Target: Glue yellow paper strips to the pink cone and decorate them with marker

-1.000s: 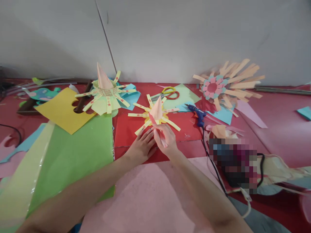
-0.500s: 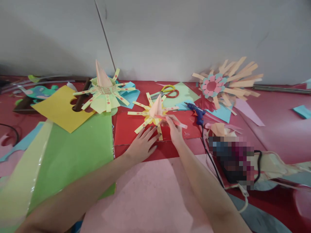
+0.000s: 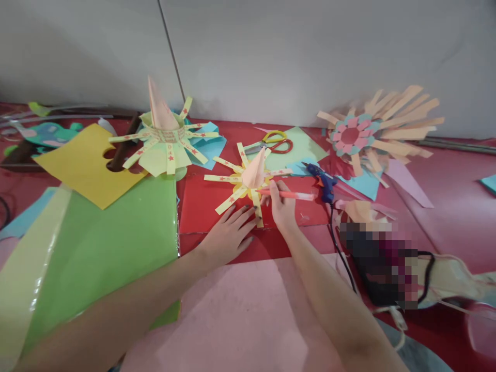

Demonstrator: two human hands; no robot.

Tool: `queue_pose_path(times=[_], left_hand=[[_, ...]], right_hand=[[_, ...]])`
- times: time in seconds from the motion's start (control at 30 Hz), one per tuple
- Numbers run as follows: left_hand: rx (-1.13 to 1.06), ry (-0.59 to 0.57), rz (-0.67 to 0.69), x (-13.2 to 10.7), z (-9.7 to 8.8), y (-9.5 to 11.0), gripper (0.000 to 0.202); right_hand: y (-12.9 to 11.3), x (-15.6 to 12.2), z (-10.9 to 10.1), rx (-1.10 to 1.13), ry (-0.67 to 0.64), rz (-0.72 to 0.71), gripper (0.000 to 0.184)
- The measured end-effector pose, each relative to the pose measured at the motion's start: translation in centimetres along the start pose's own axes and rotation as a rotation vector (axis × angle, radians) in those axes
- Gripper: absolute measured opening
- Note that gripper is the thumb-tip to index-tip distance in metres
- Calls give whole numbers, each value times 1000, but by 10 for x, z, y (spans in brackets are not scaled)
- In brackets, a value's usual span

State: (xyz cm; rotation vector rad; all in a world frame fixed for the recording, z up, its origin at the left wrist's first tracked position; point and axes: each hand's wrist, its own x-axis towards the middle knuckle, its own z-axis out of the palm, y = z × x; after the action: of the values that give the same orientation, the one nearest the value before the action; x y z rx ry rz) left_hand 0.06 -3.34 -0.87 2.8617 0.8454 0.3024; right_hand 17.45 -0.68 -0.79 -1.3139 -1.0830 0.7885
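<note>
Now, left hand (image 3: pixel 228 235) spread flat — right hand (image 3: pixel 282 206) clamped on red pen (image 3: pixel 296 195), pink cone (image 3: pixel 161 111) inside green ring (image 3: pixel 168 135)

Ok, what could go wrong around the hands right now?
The left hand lies at the lower paper strip, so it might smudge any wet marks. The red pen points its back end toward the glue gun; a sweep of the right hand could nudge it. The paper cone, close by the pen, may get bumped.
</note>
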Motion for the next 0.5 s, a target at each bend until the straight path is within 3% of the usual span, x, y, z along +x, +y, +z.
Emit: queue_pose_path(times=[0.23, 0.5], left_hand=[[7, 24, 10, -1, 1, -2, 40], [-2, 61, 4, -2, 2, -1, 39]], right_hand=[[1, 7, -4, -116, -61, -10, 31], [5, 8, -5, -166, -32, 11, 32]])
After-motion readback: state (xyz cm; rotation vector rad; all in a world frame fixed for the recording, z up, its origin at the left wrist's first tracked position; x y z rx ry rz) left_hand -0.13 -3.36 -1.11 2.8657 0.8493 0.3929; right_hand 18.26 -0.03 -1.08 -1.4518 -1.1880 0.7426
